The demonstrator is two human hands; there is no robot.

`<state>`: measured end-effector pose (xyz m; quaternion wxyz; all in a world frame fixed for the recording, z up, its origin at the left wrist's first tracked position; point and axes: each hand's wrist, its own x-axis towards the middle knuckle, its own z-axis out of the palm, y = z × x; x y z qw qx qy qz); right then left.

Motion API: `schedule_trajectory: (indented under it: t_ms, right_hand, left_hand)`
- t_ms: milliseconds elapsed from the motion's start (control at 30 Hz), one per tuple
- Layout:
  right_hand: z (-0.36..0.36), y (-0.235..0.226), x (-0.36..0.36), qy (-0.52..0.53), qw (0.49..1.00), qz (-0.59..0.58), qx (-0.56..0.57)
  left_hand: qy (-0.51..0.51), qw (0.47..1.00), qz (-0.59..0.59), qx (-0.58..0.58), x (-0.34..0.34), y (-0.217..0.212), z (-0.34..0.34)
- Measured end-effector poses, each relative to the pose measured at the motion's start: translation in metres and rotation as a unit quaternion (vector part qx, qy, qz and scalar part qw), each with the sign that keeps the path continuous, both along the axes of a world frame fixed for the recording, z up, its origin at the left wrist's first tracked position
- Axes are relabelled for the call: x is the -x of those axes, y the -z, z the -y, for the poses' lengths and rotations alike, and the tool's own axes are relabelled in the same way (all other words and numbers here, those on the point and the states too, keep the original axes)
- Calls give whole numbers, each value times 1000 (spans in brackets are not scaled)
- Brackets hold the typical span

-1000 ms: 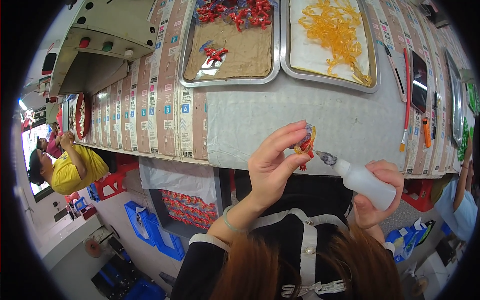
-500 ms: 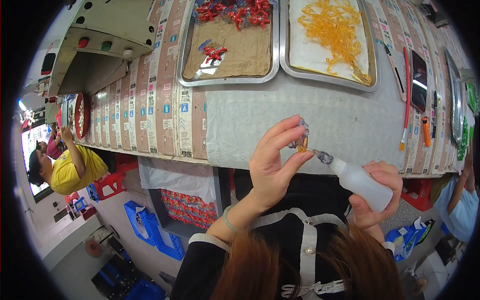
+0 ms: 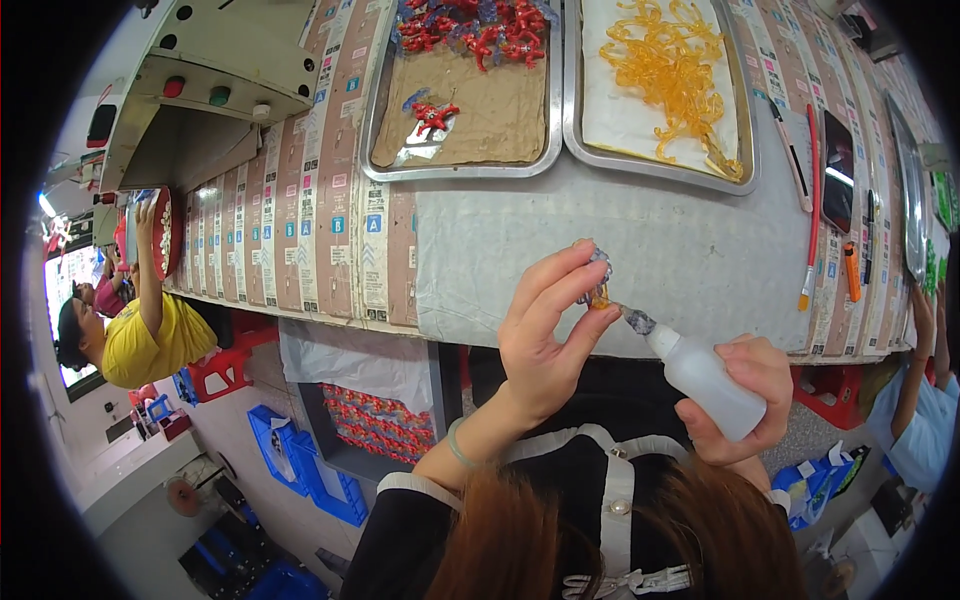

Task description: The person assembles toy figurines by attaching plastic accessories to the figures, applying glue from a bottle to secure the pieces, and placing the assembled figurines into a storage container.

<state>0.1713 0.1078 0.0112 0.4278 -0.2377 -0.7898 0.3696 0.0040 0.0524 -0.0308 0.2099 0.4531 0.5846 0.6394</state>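
My left hand [image 3: 545, 335] pinches a small orange and blue-grey toy piece [image 3: 598, 288] between thumb and fingertips, just above the near edge of the grey table [image 3: 680, 250]. My right hand [image 3: 745, 395] grips a small white squeeze bottle [image 3: 705, 378]. The bottle's dark nozzle tip [image 3: 637, 320] touches the underside of the toy piece.
Two metal trays stand at the far side: the left tray [image 3: 460, 165] holds red figures on brown card, the right tray [image 3: 745, 150] holds orange pieces on white. A brush [image 3: 812, 210] and a phone [image 3: 838, 170] lie at the right. A person in yellow [image 3: 140, 330] works at the left, another person's arm [image 3: 915, 400] shows at the right.
The toy piece has turned in my left fingers, showing less orange and more grey-blue. The bottle nozzle has stayed against it. Both hands have hardly moved.
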Motion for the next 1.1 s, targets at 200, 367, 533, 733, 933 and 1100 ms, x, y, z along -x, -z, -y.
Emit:
schedule_trajectory:
  t_ms: [200, 367, 533, 733, 933, 1100]
  right_hand:
    - [-2, -4, 2, -10, 999, 12, -38]
    - [-2, -4, 2, -8, 998, 28, -47]
    - [-3, -5, 3, -5, 998, 34, -50]
    - [-3, -4, 4, -9, 998, 33, -44]
    - [5, 12, -11, 116, 983, -79, 118]
    - [-1, 15, 1, 143, 908, -237, 314]
  left_hand:
    - [29, 999, -19, 16, 3, 5, 5]
    - [28, 999, -5, 29, 3, 7, 5]
    - [31, 999, -15, 31, 3, 5, 4]
    - [-1, 1000, -13, 28, 3, 3, 2]
    - [50, 991, 110, 51, 5, 5, 7]
    - [75, 966, 241, 53, 2, -2, 9]
